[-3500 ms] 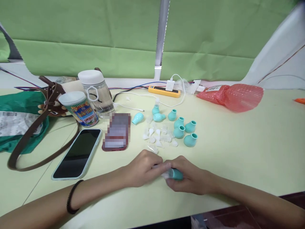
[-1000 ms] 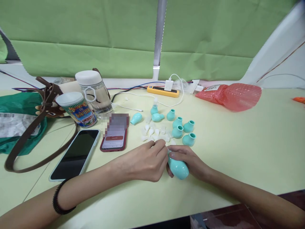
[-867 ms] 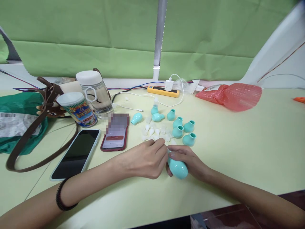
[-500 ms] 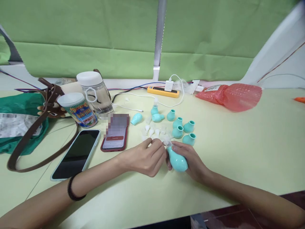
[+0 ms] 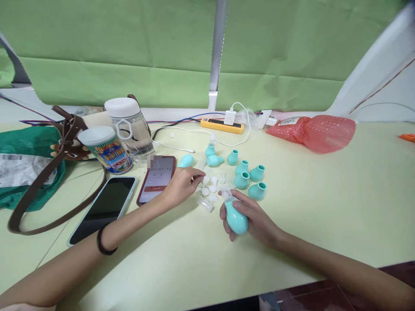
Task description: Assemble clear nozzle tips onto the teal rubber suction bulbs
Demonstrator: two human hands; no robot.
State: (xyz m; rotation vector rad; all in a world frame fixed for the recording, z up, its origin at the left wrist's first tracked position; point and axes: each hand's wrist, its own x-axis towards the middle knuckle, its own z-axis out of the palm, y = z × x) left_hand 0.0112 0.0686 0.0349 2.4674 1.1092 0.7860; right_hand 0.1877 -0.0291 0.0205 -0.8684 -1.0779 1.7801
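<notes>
My right hand (image 5: 251, 211) is wrapped round a turquoise rubber bulb (image 5: 236, 218), its rounded end toward me. A clear plastic piece (image 5: 228, 195) sits at the bulb's neck. My left hand (image 5: 184, 183) is over the left side of a cluster of small white plastic parts (image 5: 212, 188), thumb and fingers pinched together; whatever may be between the fingertips is too small to make out. Near this cluster lies a clear cylindrical piece (image 5: 205, 204). Behind my left hand a loose turquoise bulb (image 5: 186, 161) lies partly hidden.
Several open-necked turquoise bulbs (image 5: 257, 191) stand behind my right hand. Another bulb has a clear tip (image 5: 210, 150). Two phones (image 5: 103, 209), a noodle cup (image 5: 110, 151) and a water bottle (image 5: 131, 129) are at left. A yellow power strip (image 5: 222, 125) and red bubble wrap (image 5: 330, 133) lie at the back.
My left hand has left the bulb's neck and moved left and away from me to the white parts. My right hand still holds the bulb, now slightly further left.
</notes>
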